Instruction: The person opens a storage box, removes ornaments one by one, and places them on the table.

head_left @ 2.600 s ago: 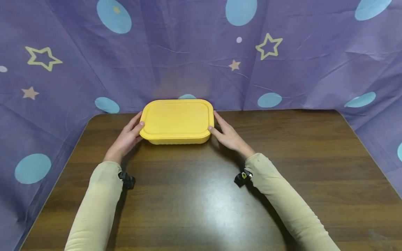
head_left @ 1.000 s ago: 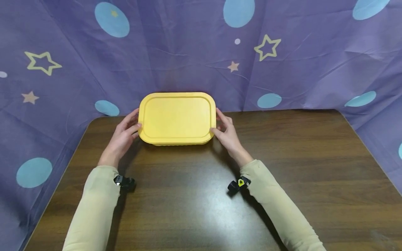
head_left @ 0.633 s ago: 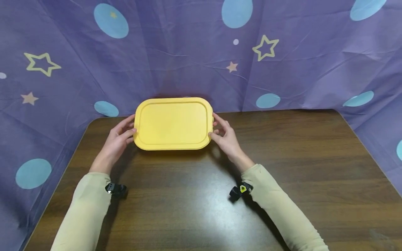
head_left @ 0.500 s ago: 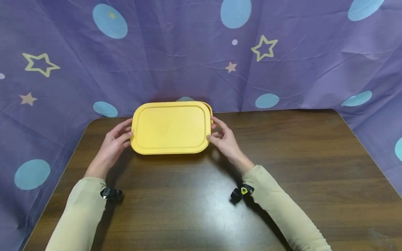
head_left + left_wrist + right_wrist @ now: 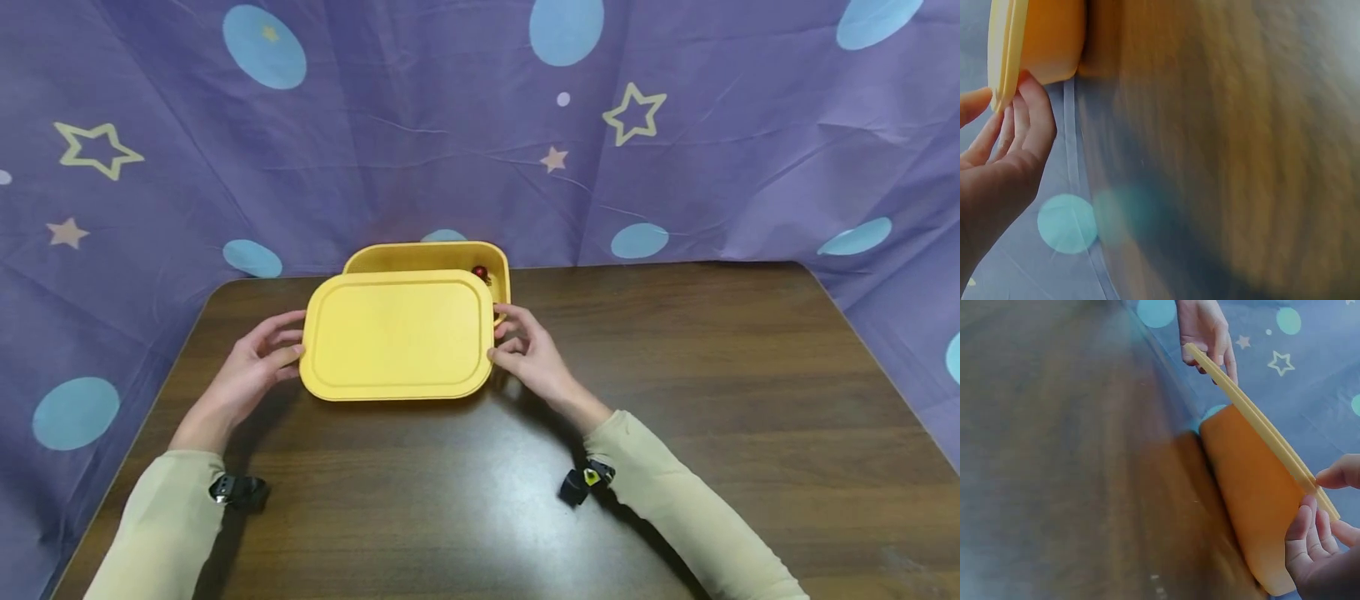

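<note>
Between my two hands is a yellow rectangular lid (image 5: 399, 333) with rounded corners, lifted off its box and held nearer to me. My left hand (image 5: 251, 362) pinches the lid's left end, thumb above and fingers beneath. At the right end my right hand (image 5: 532, 354) pinches the lid the same way. Behind and partly under the lid, the yellow box (image 5: 420, 257) stands on the table, its back and right side uncovered. A small dark red round thing (image 5: 480, 272) shows inside at the back right. The lid hides most of the inside. Both wrist views show the lid (image 5: 1007, 56) above the box (image 5: 1254, 494).
A brown wooden table (image 5: 675, 375) lies under everything. Behind it hangs a purple cloth (image 5: 450, 125) with stars and blue dots, close to the box's back. Each wrist wears a black strapped device, such as the left wrist device (image 5: 240, 492).
The lid has come off the box and moved toward me and slightly left, both hands moving with it. The box stays at the back, its inside and the red thing now showing.
</note>
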`<state>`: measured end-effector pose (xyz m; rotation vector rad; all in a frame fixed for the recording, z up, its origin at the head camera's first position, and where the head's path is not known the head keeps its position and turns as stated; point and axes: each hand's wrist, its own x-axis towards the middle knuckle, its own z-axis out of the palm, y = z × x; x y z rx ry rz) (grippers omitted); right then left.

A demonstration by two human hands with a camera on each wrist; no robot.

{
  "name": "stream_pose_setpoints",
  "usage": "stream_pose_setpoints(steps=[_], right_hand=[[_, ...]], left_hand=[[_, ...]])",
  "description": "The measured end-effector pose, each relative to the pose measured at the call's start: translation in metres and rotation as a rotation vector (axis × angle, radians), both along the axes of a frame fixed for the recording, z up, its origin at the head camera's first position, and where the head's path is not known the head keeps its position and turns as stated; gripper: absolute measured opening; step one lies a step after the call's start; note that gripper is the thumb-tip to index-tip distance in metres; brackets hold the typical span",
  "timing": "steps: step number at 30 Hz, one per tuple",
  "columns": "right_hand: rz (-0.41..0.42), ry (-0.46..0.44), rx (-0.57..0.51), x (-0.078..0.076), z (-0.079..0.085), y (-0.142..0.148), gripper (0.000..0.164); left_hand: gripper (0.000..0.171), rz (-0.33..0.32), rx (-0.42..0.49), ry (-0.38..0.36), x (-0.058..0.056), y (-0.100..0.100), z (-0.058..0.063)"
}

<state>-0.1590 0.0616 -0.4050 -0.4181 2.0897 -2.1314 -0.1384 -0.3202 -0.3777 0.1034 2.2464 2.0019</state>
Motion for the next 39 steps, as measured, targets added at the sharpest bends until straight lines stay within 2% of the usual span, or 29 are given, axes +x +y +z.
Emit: stream_pose_setpoints(steps=[3,9,18,24,30,39], right_hand=[[0.021,-0.008,0.009,0.005,-0.003,0.000,0.065],[0.077,-0.017,0.026,0.014,-0.006,-0.002,0.072],[0.130,0.023,0.083,0.029,-0.007,0.001,0.079],[0.159,0.042,0.115,0.040,-0.014,0.001,0.081],[0.198,0.032,0.124,0.048,-0.014,0.000,0.081],[0.225,-0.038,0.110,0.055,-0.012,-0.004,0.080]], left_hand=[[0.046,-0.035,0.020,0.003,0.006,-0.006,-0.001],[0.046,-0.093,-0.032,0.011,0.018,-0.017,-0.001],[0.065,-0.196,-0.058,-0.017,0.039,-0.029,-0.004],[0.069,-0.245,-0.058,-0.022,0.050,-0.034,-0.006],[0.070,-0.261,-0.042,-0.034,0.059,-0.038,-0.008],[0.068,-0.294,-0.027,-0.066,0.068,-0.045,-0.011]])
